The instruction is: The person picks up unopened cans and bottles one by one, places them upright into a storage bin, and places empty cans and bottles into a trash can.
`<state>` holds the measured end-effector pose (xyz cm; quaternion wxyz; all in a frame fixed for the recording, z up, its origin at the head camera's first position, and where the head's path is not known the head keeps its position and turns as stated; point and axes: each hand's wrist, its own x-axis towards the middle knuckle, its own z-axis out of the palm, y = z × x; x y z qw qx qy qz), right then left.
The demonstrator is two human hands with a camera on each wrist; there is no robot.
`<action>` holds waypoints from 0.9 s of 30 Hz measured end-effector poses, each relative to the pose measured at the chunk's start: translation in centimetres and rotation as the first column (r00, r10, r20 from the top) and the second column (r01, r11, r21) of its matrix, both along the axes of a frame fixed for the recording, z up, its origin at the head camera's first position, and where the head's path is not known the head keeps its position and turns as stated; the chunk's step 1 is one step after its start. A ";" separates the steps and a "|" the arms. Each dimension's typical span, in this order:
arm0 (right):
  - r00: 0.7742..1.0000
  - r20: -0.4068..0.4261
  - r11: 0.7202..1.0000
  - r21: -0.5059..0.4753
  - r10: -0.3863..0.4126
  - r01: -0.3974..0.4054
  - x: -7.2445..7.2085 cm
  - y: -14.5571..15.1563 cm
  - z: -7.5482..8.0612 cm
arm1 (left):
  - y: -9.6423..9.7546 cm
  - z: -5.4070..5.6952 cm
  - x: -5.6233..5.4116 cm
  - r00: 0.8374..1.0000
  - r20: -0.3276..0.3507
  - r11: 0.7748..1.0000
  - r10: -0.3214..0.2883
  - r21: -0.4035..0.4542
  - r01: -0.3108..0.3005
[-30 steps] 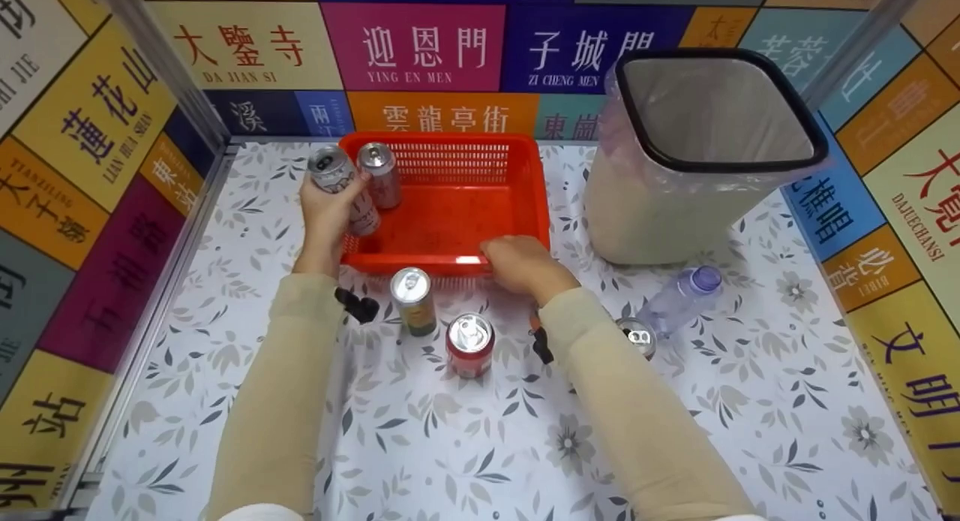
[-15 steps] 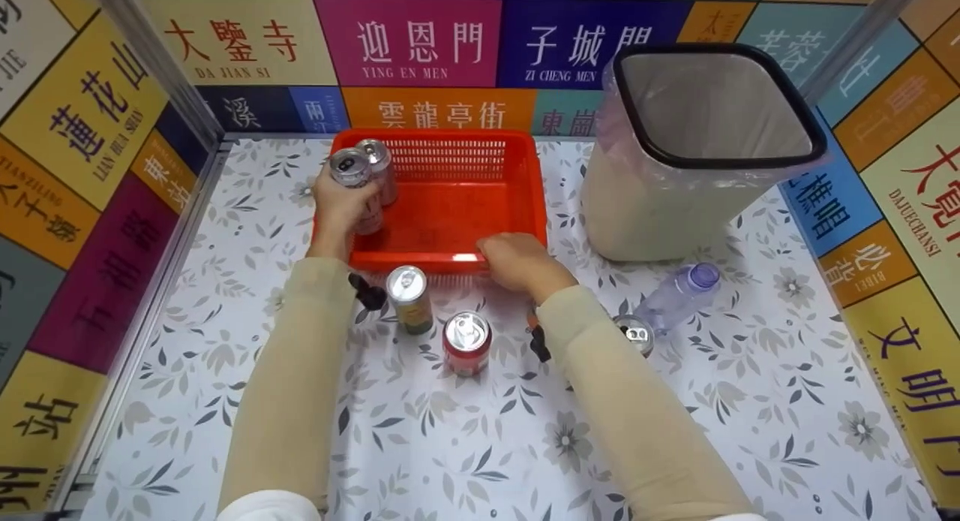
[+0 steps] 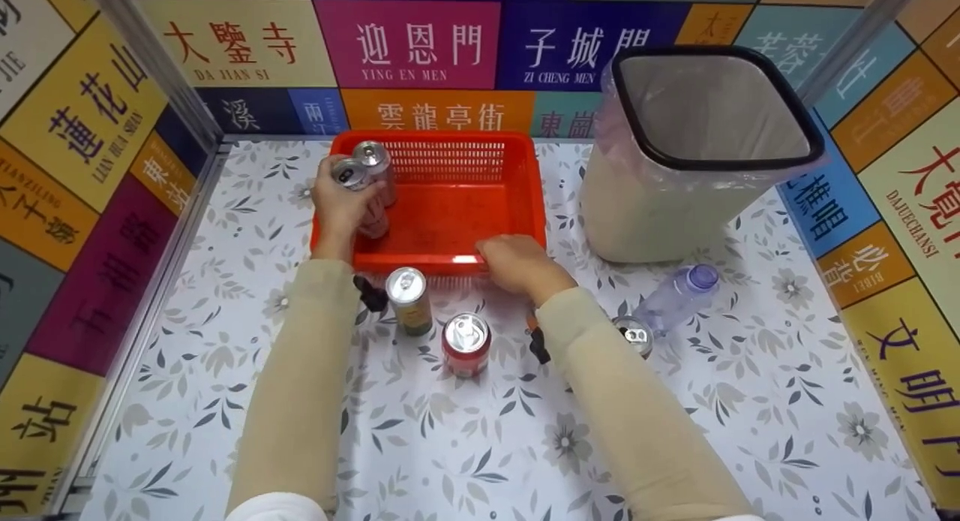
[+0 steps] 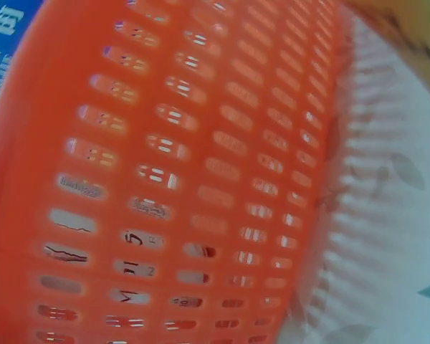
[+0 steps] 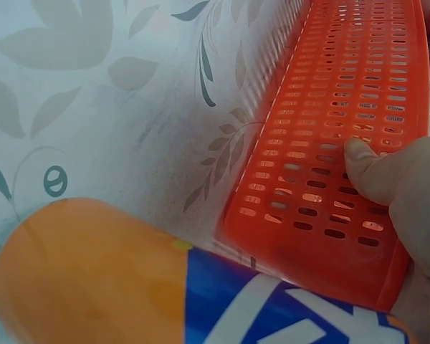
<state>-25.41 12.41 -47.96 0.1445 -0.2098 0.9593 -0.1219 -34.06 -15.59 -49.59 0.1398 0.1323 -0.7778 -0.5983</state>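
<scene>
My left hand [image 3: 346, 206] grips a silvery drink can [image 3: 373, 219] inside the left end of a red plastic basket [image 3: 465, 209]. Directly behind that can stands another silver drink can [image 3: 373, 158], with its top visible. Its wall fills most of the left wrist view, where the basket [image 4: 201, 165] hides the hand; bits of printed can show through the slots. With my right hand [image 3: 517, 262] I hold the basket's front rim near its right corner. In the right wrist view, the right thumb [image 5: 373, 172] presses the slotted outer wall.
In front of the basket stand a yellow-green can [image 3: 410, 303] and a red can [image 3: 466, 346]. A can top [image 3: 634, 335] shows beside my right sleeve, near a lying clear bottle [image 3: 679, 299]. An orange-and-blue cylinder [image 5: 129, 265] lies close. A lined bin [image 3: 660, 206] stands right.
My left hand has moved right and lowered its can into the basket, beside the other can. The right hand keeps its hold on the rim.
</scene>
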 end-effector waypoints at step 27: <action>0.999 0.035 0.999 -0.022 -0.031 0.032 0.3 0.0 0.2 | 0.5 -0.3 0.2 0.998 0.008 0.970 -0.066 -0.235 0.066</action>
